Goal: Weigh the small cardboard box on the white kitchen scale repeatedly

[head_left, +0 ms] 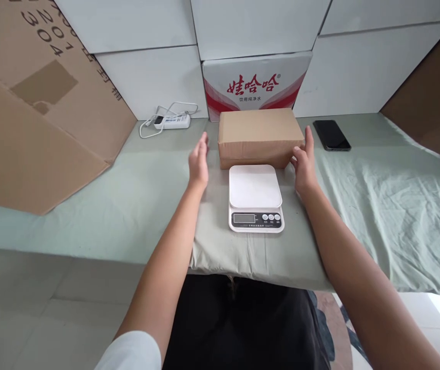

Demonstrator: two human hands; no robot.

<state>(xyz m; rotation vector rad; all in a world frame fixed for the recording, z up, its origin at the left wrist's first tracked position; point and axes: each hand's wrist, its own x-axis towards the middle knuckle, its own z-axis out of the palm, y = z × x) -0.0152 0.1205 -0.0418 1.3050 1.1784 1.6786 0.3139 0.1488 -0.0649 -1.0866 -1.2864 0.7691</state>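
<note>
Head view: box (260,134) at 12 o'clock behind scale (255,198) on bench (127,205).
Left hand (198,163): open, apart from box.
Right hand (304,164): open, touching box end.
Handling: likely stiff, light; grip both ends.

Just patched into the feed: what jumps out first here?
Both hands flank a brown box at the middle of the green-covered table: the right hand touches its right end, the left hand is open just short of its left end. A white scale with nothing on its platform sits right in front of the box. Behind it stands a red-and-white carton, with a dark phone to the right.
</note>
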